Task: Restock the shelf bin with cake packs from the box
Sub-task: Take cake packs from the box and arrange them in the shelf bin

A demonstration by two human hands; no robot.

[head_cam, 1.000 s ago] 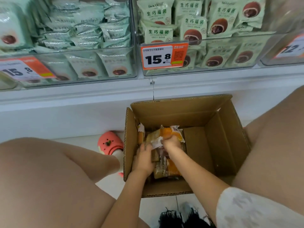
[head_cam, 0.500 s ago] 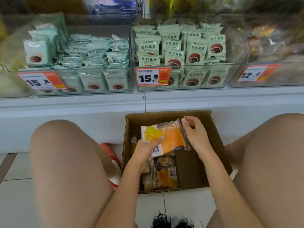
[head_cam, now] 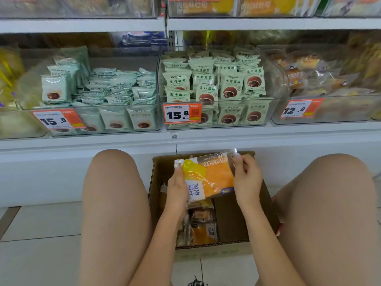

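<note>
The fingers (head_cam: 240, 162) of the right hand (head_cam: 246, 178) are curled over the right end of an orange and yellow cake pack (head_cam: 208, 178) and pinch it near its top corner. The left hand (head_cam: 177, 188) grips the left end of the same pack, with the thumb lying on its yellow front. The pack is flat between the 2 hands, above the open cardboard box (head_cam: 233, 219), and its print faces up.

0.5 s ago the pack was lower and tilted, just over the box mouth, and the right hand only touched its right edge with loose fingers. Now both hands hold it firmly and it is lifted a little higher toward the shelf. 1.0 s ago both hands were still down inside the box.

More cake packs (head_cam: 203, 223) stay in the left part of the box, which stands on the tiled floor (head_cam: 41, 234) between the person's knees.

Above, on the shelf, clear bins carry green packs behind 2 price tags showing 15.8 (head_cam: 182, 114). The shelf bin (head_cam: 329, 112) on the right, tagged 12.8 (head_cam: 300, 109), holds blurred orange-brown packs. The view is now higher than before, so 1 more shelf level is seen at the top.
</note>
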